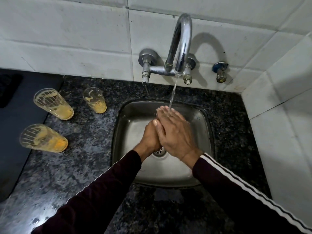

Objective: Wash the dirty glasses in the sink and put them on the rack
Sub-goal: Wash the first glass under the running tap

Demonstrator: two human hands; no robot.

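Left hand [150, 138] and right hand [173, 132] pressed together flat-fingered under running water [173, 95], no grip.

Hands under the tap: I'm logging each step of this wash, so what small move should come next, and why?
Probably the left hand should reach for the nearest dirty glass on the counter. Both hands are pressed together under the running water, holding nothing, and all three glasses stand unwashed beside the sink.

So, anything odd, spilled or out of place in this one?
Nothing spilled or broken. The three dirty glasses stand upright on the counter, untouched. Both hands are pressed together under the running tap, holding no glass.
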